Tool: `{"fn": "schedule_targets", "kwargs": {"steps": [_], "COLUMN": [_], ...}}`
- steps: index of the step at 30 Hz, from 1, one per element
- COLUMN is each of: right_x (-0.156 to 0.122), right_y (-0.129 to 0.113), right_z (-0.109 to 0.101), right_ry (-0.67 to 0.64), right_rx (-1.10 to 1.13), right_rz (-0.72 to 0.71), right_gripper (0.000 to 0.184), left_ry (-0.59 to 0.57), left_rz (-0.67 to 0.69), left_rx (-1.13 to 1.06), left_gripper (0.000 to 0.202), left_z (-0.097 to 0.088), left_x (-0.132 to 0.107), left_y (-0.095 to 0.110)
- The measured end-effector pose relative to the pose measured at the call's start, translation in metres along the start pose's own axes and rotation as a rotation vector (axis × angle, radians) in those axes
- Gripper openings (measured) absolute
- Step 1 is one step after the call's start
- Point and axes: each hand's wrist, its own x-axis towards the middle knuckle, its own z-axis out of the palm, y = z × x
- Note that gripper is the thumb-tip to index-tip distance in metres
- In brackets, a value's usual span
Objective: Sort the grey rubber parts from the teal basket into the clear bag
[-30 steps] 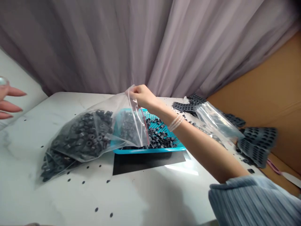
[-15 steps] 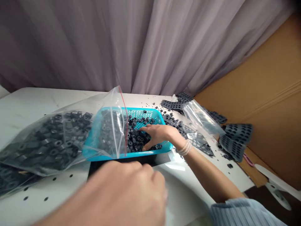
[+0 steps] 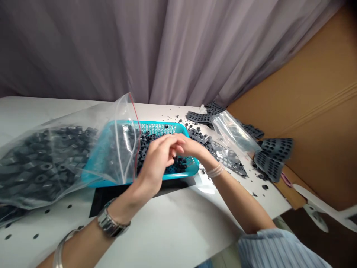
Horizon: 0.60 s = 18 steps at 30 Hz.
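My left hand [image 3: 158, 156], with a metal watch at its wrist, is over the turquoise basket [image 3: 180, 175]. Its fingers are bent inward, and what they hold, if anything, is hidden. Behind it my right hand [image 3: 191, 145] meets the left fingertips; most of its fingers are covered. Small black ring-shaped rubber pieces [image 3: 145, 141] lie in the basket below both hands. A clear zip bag [image 3: 106, 115] full of larger-looking grey-black rings [image 3: 47, 167] lies at the left, its mouth with a red line reaching over the basket.
Perforated black foam sheets [image 3: 273, 152], loose bits [image 3: 200, 136] and another clear plastic bag [image 3: 237, 130] lie on the right. Black dots [image 3: 69, 206] are scattered on the white table [image 3: 178, 227]. A cardboard panel [image 3: 306, 93] stands at right, a grey curtain [image 3: 111, 48] behind.
My left hand has moved forward from the near side to over the basket. My right hand has lifted from the pieces and met it. The view has shifted slightly.
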Motion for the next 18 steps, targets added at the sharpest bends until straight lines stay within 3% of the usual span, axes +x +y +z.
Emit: {"fn": "schedule_targets", "kwargs": {"steps": [2,6,11,18], "right_x": [0.012,0.02,0.006,-0.009], "right_y": [0.001,-0.005,-0.025,-0.048], "right_z": [-0.009,-0.021,-0.024,-0.007], "right_ry": [0.015,0.146,0.268,0.027], "right_rx": [0.017,0.035,0.043,-0.135], "right_rz": [0.017,0.03,-0.057,-0.19], "right_gripper": [0.004,0.016,0.012,0.021], "left_ry": [0.112,0.294,0.308,0.261], "left_rz": [-0.017,-0.159,-0.328,-0.358], "left_rx": [-0.132,-0.367,-0.576,-0.714], "left_gripper": [0.016,0.016,0.014,0.02], "left_z": [-0.007,-0.02,-0.027,-0.028], "left_x": [0.007,0.019,0.029,0.03], "left_y": [-0.005,-0.021,-0.027,-0.018]}}
